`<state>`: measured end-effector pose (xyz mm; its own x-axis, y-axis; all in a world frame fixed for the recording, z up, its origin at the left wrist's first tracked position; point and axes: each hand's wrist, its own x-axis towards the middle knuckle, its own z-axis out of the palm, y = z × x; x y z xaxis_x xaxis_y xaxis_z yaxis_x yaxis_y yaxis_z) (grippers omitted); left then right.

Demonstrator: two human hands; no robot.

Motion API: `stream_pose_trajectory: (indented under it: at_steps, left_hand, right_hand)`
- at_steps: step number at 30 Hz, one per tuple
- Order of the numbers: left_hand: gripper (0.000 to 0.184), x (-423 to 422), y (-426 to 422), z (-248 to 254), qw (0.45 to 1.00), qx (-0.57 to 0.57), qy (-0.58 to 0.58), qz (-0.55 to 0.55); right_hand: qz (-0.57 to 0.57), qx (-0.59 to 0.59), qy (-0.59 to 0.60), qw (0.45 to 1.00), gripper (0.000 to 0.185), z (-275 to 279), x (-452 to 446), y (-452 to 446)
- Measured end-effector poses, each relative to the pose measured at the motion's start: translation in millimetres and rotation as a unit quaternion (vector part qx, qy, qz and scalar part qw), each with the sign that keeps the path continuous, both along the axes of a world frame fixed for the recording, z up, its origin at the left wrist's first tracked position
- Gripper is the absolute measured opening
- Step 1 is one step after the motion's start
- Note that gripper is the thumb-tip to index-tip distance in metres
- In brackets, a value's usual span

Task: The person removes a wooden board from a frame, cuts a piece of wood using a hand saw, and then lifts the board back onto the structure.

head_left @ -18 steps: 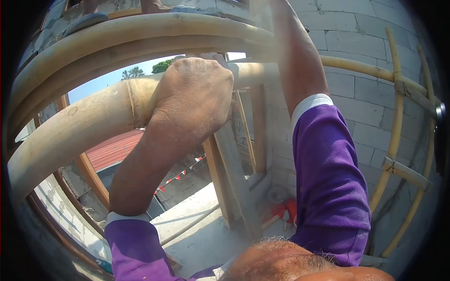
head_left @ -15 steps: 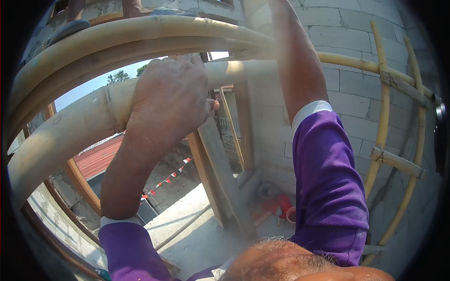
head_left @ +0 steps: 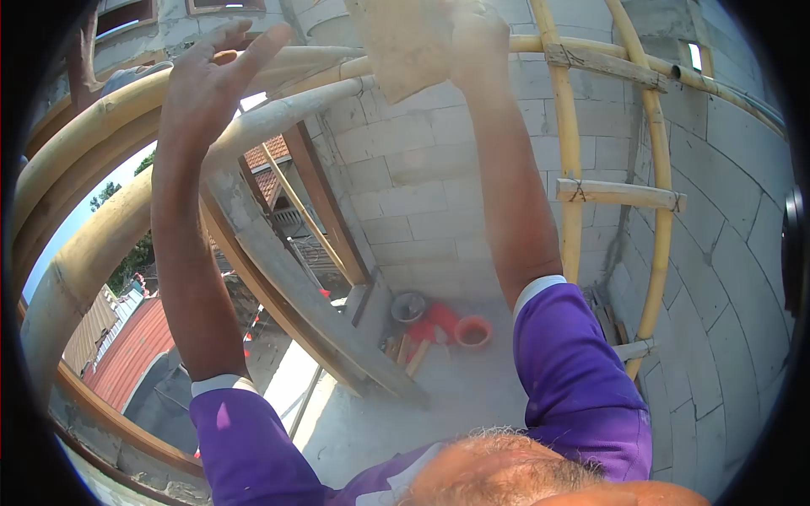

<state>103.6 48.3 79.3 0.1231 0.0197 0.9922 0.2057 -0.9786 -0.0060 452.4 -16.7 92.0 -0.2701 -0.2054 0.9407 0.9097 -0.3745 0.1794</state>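
My left hand (head_left: pixel 207 80) is raised at the upper left with its fingers apart and nothing in it, in front of the thick bamboo poles (head_left: pixel 93 126). At the top centre my right hand (head_left: pixel 479 42), blurred by haze, is closed on a flat, pale, dusty board (head_left: pixel 403 51). The board tilts down to the left of the hand, and its upper part is cut off by the frame's edge. Purple sleeves with white cuffs cover both upper arms.
A bamboo ladder (head_left: pixel 569 152) stands at the right before a block wall (head_left: pixel 709 236). Below are a red bucket (head_left: pixel 472 331), a grey container (head_left: pixel 408 307) and slanting wooden frames (head_left: pixel 278 278). A person's leg (head_left: pixel 83 63) shows at the upper left.
My left hand has let go of the bamboo pole and risen to the left with its fingers spread. The view has swung right, and the board in my right hand now shows more fully.
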Motion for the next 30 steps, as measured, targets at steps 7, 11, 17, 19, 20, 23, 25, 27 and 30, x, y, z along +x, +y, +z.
stream_pose_trajectory:
  at_steps: [7,11,17,19,20,23,25,27,30]
  left_hand:
    - [0.082,88.7,46.4,112.2,0.953,-0.059,-0.044,-0.293]
    - [0.081,125.7,12.2,131.3,0.928,-0.162,-0.068,-0.329]
    - [0.067,182.8,53.6,131.5,0.653,-0.279,0.133,-0.692]
    - [0.063,205.3,95.2,140.3,0.435,-0.346,0.239,-0.796]
    - [0.063,217.6,98.9,129.6,0.416,-0.347,0.236,-0.806]
    - [0.069,237.5,17.9,48.2,0.686,-0.229,0.112,-0.682]
    - [0.071,255.6,17.7,34.0,0.668,-0.239,0.123,-0.694]
    - [0.074,271.8,15.9,15.6,0.649,-0.253,0.132,-0.706]
    - [0.078,294.0,15.8,-1.6,0.632,-0.306,0.102,-0.705]
  right_hand:
    - [0.785,-0.02,0.179,0.593,0.045,-124.7,-63.9,-78.6]
    - [0.758,-0.011,0.217,0.615,0.041,-180.3,-67.5,-107.2]
    - [0.656,-0.048,0.211,0.723,0.035,-235.8,-50.8,-133.5]
    - [0.628,-0.021,0.178,0.757,0.03,-253.8,-43.2,-139.6]
    - [0.627,-0.018,0.186,0.757,0.03,-261.4,-38.0,-143.9]
    - [0.473,-0.024,0.174,0.863,0.028,-281.4,-19.1,-158.1]
    - [0.503,-0.049,0.223,0.834,0.03,-292.8,-7.7,-165.0]
    - [0.457,-0.037,0.185,0.869,0.029,-298.6,4.4,-169.8]
    - [0.404,-0.03,0.142,0.903,0.028,-305.1,16.2,-178.4]
